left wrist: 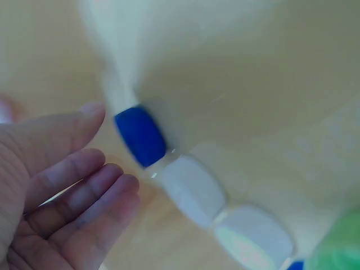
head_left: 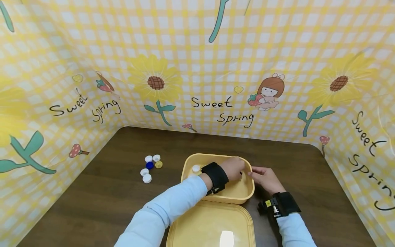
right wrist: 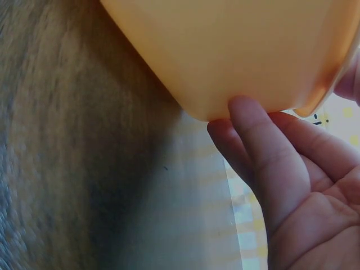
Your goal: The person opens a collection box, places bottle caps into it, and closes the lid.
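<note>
My left hand (head_left: 232,167) reaches down into a yellow plastic box (head_left: 217,198) at its right end. In the left wrist view its thumb and fingers are apart beside a blue bottle cap (left wrist: 140,136), with nothing between them. A white cap (left wrist: 194,190) and another white cap (left wrist: 254,236) follow the blue one in a row. My right hand (head_left: 267,179) is at the box's right end, outside. Its fairly straight fingers (right wrist: 269,143) touch the outer wall around a corner. A further white cap (head_left: 196,168) lies in the box's left part.
Several loose caps, white, yellow and blue (head_left: 149,165), lie on the dark wooden table (head_left: 102,192) left of the box. A yellow lid (head_left: 213,226) lies flat in front of the box. Checked cloth (head_left: 197,68) walls enclose the table's back and sides. A green object (left wrist: 340,247) shows at the left wrist view's corner.
</note>
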The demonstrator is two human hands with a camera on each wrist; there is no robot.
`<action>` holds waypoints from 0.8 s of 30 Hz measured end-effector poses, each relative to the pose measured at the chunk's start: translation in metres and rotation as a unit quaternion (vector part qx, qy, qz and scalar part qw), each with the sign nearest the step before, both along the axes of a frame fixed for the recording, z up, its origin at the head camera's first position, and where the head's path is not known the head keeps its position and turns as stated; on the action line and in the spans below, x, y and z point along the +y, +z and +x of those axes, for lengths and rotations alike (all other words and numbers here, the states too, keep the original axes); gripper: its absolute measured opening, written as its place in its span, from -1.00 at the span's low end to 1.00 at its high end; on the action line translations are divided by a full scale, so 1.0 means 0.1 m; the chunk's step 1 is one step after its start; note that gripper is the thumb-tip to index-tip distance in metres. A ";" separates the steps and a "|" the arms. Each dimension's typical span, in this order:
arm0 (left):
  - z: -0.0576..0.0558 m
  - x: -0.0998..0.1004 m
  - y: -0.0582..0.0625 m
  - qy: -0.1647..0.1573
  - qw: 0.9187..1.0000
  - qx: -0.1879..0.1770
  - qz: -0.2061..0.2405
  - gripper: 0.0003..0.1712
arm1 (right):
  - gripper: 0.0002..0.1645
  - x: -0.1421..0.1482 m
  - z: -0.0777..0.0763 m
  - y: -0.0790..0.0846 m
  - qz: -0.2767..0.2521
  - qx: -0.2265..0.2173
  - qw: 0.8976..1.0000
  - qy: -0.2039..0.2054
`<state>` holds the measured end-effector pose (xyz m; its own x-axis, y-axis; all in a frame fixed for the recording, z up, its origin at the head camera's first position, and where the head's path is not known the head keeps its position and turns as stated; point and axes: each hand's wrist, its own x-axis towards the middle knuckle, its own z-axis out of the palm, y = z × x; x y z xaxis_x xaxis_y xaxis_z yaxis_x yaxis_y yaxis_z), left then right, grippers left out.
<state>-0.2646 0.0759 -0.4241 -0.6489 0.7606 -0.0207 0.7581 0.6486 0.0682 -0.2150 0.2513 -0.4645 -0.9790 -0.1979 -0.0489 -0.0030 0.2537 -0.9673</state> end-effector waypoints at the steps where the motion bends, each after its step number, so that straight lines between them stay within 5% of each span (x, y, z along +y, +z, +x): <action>1: 0.00 -0.02 0.03 0.003 1.000 -0.003 0.005 -0.97 | -0.49 0.00 0.00 0.00 0.002 0.000 1.000 -0.001; 13: 0.03 -0.44 0.49 0.054 0.993 -0.013 0.101 -0.71 | -0.41 -0.01 0.01 0.04 0.037 -0.014 0.999 -0.010; 20: -0.01 -0.96 0.73 0.124 0.980 -0.008 0.157 -0.67 | -0.42 -0.02 0.03 0.07 0.051 -0.016 0.998 -0.016; 24: 0.01 -1.34 0.75 0.176 0.968 -0.017 0.176 -0.65 | -0.40 -0.02 0.03 0.07 0.049 -0.023 0.998 -0.013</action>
<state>-0.2635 -0.0585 -0.3487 -0.8729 0.4561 0.1730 0.4873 0.7990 0.3524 -0.2124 0.2493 -0.4570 -0.9799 -0.1653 -0.1119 0.0485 0.3467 -0.9367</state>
